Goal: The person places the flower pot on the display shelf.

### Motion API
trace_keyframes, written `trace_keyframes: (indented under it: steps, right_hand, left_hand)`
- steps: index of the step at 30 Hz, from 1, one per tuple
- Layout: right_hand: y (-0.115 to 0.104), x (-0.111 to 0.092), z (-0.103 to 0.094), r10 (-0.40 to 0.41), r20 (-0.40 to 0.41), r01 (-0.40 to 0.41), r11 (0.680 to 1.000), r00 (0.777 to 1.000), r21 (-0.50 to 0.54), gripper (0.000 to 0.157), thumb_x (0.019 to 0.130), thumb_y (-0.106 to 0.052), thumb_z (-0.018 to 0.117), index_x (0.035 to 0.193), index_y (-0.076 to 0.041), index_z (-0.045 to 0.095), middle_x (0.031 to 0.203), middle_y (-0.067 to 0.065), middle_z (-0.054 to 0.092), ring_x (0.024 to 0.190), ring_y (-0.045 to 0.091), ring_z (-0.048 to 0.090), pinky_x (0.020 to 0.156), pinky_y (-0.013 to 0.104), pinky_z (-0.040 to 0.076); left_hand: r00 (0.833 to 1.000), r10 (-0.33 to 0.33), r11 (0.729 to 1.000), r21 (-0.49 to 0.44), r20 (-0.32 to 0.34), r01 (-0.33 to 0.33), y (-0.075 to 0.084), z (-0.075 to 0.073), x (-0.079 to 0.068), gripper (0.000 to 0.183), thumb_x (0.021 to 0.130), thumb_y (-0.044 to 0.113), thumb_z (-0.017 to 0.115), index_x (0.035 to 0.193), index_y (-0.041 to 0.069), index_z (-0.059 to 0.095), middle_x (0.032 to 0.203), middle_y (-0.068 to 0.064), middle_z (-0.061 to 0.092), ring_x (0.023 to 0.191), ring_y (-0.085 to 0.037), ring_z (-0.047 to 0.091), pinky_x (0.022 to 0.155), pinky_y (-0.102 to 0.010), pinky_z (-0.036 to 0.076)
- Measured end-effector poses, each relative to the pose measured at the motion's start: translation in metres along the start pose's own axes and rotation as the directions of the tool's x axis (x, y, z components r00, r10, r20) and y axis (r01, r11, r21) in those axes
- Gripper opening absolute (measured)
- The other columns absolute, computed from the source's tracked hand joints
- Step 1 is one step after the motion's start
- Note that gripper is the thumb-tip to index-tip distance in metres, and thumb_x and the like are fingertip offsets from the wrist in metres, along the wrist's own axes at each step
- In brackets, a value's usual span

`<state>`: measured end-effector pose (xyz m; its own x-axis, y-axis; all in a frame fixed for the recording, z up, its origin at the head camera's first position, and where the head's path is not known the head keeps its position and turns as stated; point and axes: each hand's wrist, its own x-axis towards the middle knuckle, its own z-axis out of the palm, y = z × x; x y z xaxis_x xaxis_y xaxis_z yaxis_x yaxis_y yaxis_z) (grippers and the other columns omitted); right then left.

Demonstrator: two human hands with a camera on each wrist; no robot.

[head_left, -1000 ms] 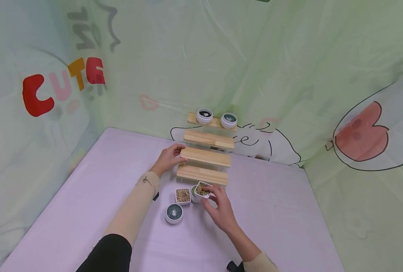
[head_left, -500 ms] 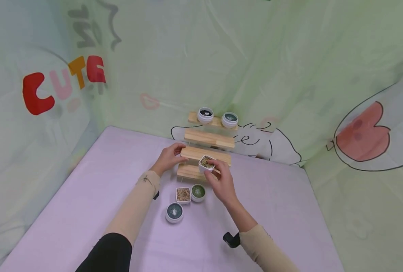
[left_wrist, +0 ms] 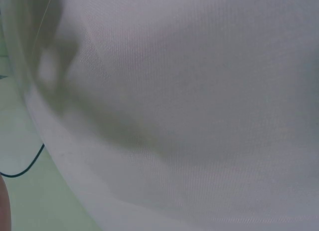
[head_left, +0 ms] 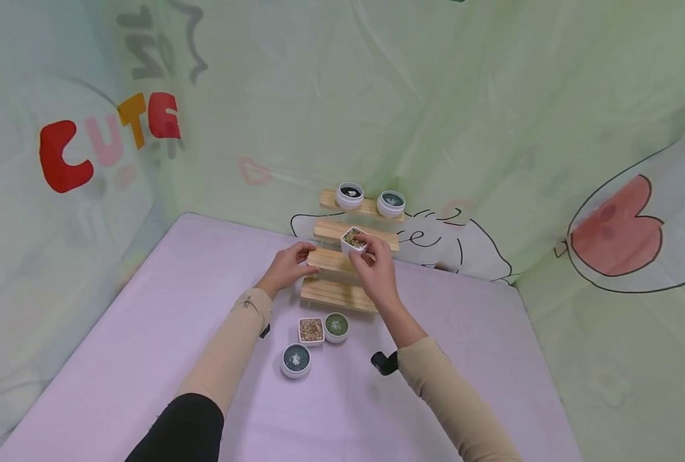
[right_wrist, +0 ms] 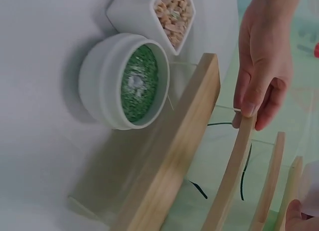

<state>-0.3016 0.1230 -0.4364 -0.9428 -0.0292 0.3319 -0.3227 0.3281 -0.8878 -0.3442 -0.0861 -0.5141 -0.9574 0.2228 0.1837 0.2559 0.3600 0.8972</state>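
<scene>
A tiered wooden display shelf (head_left: 337, 293) stands near the back of the table. My left hand (head_left: 287, 266) grips the left end of its second plank from the bottom; in the right wrist view that hand's (right_wrist: 266, 61) thumb lies on the plank, fingers curled beneath. Between thumb and fingers, my right hand (head_left: 380, 273) pinches a small square white pot (head_left: 349, 246) of gravel, over the shelf's upper middle planks. On the top plank sit two round white pots, one dark-filled (head_left: 350, 196), the other blue-green (head_left: 391, 203). The left wrist view shows mostly white cloth.
In front of the shelf stand a square white pot of tan gravel (head_left: 310, 331), a round green-filled pot (head_left: 337, 327) beside it, and a round blue-green-filled pot (head_left: 295, 360) nearer me. A lilac cloth covers the table (head_left: 469, 385). Printed fabric walls (head_left: 262, 96) rise behind and beside it.
My right hand has raised the square gravel pot from beside the front pots, up and away over the shelf's planks. My left hand has stayed on the plank's end.
</scene>
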Motion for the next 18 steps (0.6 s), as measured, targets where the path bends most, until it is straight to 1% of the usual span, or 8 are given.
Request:
trace_keyframes:
  steps: [3, 6, 11, 15, 18]
  right_hand:
    - [0.000, 0.009, 0.005, -0.004, -0.012, 0.004, 1.000, 1.000, -0.001, 0.034, 0.089, -0.002, 0.065, 0.123, 0.000, 0.060, 0.120, 0.018, 0.046, 0.108, 0.023, 0.055, 0.098, 0.032, 0.053]
    - [0.000, 0.017, 0.011, 0.002, -0.022, -0.002, 1.000, 1.000, 0.009, 0.034, 0.090, -0.002, 0.065, 0.123, 0.000, 0.060, 0.122, 0.019, 0.045, 0.114, 0.026, 0.056, 0.098, 0.033, 0.053]
    - [0.001, 0.027, 0.018, 0.016, -0.031, -0.016, 1.000, 0.999, 0.010, 0.034, 0.090, -0.004, 0.064, 0.124, 0.000, 0.060, 0.125, 0.020, 0.044, 0.120, 0.030, 0.053, 0.098, 0.029, 0.053]
    - [0.002, 0.033, 0.021, 0.018, -0.032, -0.019, 1.000, 0.999, -0.016, 0.034, 0.090, -0.004, 0.064, 0.123, 0.001, 0.060, 0.124, 0.020, 0.044, 0.120, 0.031, 0.053, 0.098, 0.028, 0.052]
    - [0.001, 0.036, 0.022, 0.020, -0.036, -0.022, 0.998, 0.999, -0.064, 0.034, 0.090, -0.005, 0.064, 0.123, 0.001, 0.060, 0.124, 0.021, 0.045, 0.119, 0.031, 0.054, 0.098, 0.029, 0.053]
  left_hand:
    - [1.000, -0.004, 1.000, 0.003, 0.002, 0.004, -0.001, 0.000, 0.000, 0.056, 0.082, 0.013, 0.081, 0.129, -0.002, 0.056, 0.131, -0.019, 0.058, 0.123, -0.029, 0.056, 0.105, -0.030, 0.048]
    - [1.000, -0.007, 1.000, 0.007, 0.009, 0.007, -0.002, 0.000, 0.000, 0.056, 0.082, 0.013, 0.080, 0.130, -0.001, 0.055, 0.133, -0.018, 0.057, 0.124, -0.029, 0.056, 0.106, -0.031, 0.047]
    - [1.000, -0.016, 1.000, 0.004, 0.008, 0.016, -0.001, 0.000, -0.001, 0.056, 0.083, 0.014, 0.080, 0.131, -0.001, 0.055, 0.133, -0.017, 0.057, 0.124, -0.029, 0.055, 0.106, -0.031, 0.047]
    - [1.000, -0.009, 1.000, -0.004, 0.003, 0.009, -0.002, 0.000, 0.000, 0.056, 0.083, 0.013, 0.080, 0.130, -0.001, 0.055, 0.133, -0.017, 0.057, 0.124, -0.029, 0.055, 0.106, -0.031, 0.047]
    - [1.000, -0.005, 1.000, -0.011, 0.003, 0.005, -0.002, 0.000, 0.000, 0.056, 0.083, 0.013, 0.080, 0.130, -0.001, 0.055, 0.133, -0.017, 0.057, 0.124, -0.029, 0.055, 0.106, -0.030, 0.047]
